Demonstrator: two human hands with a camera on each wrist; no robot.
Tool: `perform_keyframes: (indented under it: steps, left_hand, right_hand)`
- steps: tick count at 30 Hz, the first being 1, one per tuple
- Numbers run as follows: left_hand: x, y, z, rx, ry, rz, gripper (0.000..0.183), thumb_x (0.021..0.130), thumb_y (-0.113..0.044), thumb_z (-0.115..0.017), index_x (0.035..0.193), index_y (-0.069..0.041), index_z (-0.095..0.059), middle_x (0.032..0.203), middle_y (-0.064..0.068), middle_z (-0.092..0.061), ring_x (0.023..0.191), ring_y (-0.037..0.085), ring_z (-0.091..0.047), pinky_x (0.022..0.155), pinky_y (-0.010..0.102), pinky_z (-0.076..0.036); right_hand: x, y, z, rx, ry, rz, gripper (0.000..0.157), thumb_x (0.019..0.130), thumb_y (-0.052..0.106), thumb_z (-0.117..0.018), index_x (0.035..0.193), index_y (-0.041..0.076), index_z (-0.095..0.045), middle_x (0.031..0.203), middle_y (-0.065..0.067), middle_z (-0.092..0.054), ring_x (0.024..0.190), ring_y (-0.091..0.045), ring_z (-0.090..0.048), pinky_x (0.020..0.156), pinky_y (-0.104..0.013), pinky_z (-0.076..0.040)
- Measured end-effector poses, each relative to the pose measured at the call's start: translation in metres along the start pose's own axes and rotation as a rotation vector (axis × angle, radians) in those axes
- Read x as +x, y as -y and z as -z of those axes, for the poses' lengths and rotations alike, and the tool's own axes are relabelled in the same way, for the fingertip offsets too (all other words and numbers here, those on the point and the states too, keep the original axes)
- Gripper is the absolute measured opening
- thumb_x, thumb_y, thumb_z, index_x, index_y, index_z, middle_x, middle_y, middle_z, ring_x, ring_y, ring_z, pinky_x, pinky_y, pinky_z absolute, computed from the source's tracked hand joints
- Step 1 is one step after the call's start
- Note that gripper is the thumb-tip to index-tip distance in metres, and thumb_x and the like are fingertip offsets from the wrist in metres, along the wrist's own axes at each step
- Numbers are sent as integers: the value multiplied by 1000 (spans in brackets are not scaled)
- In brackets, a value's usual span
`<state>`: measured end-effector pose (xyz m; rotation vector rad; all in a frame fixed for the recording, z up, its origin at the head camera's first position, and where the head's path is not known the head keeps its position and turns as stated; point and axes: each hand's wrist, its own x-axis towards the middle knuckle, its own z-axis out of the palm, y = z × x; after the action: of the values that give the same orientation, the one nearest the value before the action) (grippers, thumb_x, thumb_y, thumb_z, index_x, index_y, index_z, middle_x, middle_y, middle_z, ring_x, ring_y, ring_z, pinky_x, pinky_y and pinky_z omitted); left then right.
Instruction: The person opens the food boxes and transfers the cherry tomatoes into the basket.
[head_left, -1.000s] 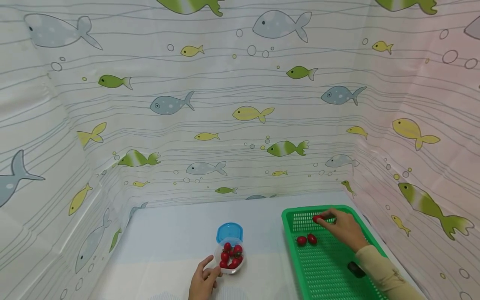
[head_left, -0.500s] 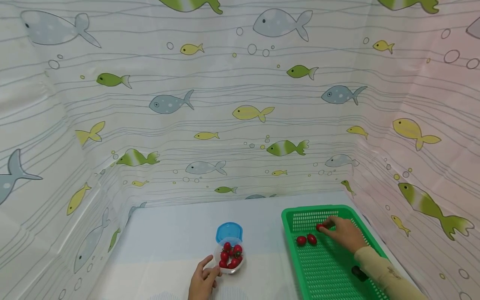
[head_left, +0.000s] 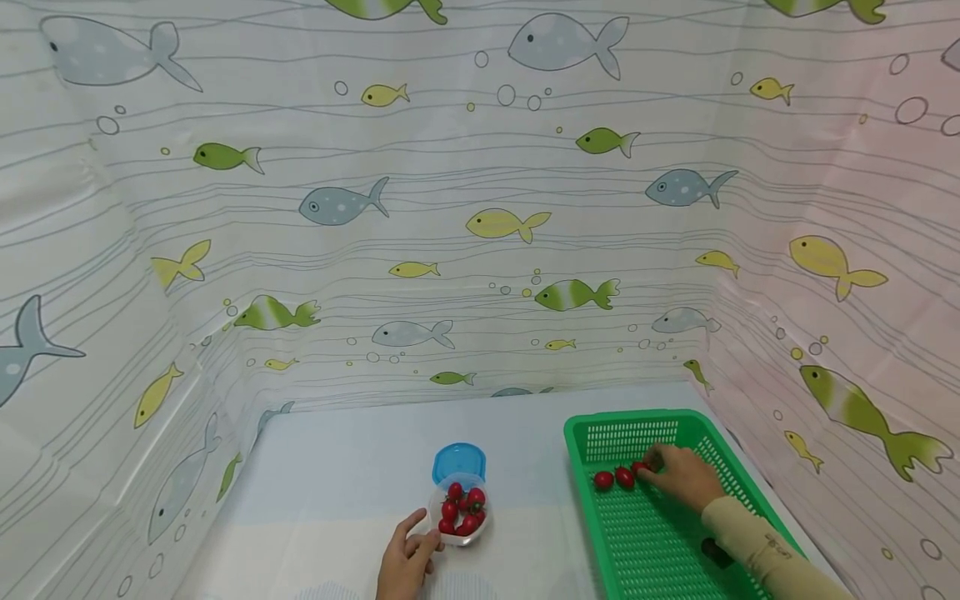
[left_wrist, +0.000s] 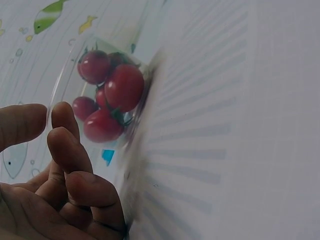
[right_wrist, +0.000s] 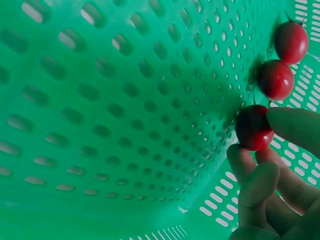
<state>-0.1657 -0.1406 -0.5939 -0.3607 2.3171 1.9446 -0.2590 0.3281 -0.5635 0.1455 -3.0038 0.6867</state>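
My right hand [head_left: 684, 477] pinches a cherry tomato [right_wrist: 255, 128] between thumb and fingers, low inside a green plastic basket [head_left: 585, 500]. Beside it, two more cherry tomatoes lie in a row, one nearer [right_wrist: 276, 80] and one farther [right_wrist: 291, 42]. In the head view the pinched fruit is mostly covered by the fingers. My left hand [head_left: 408, 557] grips the rim of a small clear plastic container [head_left: 459, 542] between thumb and index finger; its other fingers are curled. Several cherry tomatoes [left_wrist: 124, 87] with green stems fill that container.
A blue lid [head_left: 459, 463] lies open behind the container. The basket has raised, slotted walls. A small dark object [head_left: 716, 552] shows by the right sleeve [head_left: 750, 533]. Fish-patterned sheets [head_left: 495, 275] enclose the back and sides of the white table [head_left: 337, 467].
My right hand has lowered the cherry tomato and brought it next to the other two in the basket. The left hand and the container have stayed in place.
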Motion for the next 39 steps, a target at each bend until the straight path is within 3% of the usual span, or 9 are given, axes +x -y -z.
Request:
perform_keyframes:
  steps: [10,14,21,28,39]
  left_hand:
    - [-1,0,0,-2,9,-19,74,100,-41,-65,148,7,-36,89,5,-72,69,18,-55,59,27,-43]
    - [0,0,-1,0,-1,-17,72,100,-40,-65,148,7,-37,88,5,-72,69,18,-55,59,28,-43]
    - [1,-1,-2,1,-11,-7,71,100,-38,-65,148,7,-37,88,3,-71,69,18,-55,59,28,-43]
    - [1,-1,-4,-7,-15,2,71,99,-37,-66,148,7,-38,87,3,-71,68,17,-55,59,28,-43]
    - [2,-1,-4,-2,-12,-2,75,98,-41,-67,148,6,-37,86,0,-71,68,17,-55,59,28,-42]
  right_hand:
    - [1,1,5,14,-19,-4,31,85,34,-81,104,10,-73,99,-7,-73,81,-22,-68,65,-41,-53]
    - [1,9,9,22,-60,28,28,88,30,-78,107,10,-72,105,-8,-73,86,-23,-68,67,-41,-53]
    - [2,43,19,6,-172,102,24,91,24,-76,111,12,-71,106,-4,-73,89,-22,-68,70,-42,-54]
    - [2,75,19,34,-246,224,25,91,21,-77,114,12,-72,106,0,-73,72,-6,-58,61,-31,-48]
    - [6,129,19,108,-186,277,25,92,25,-76,115,17,-72,104,4,-71,65,-3,-51,57,-28,-43]
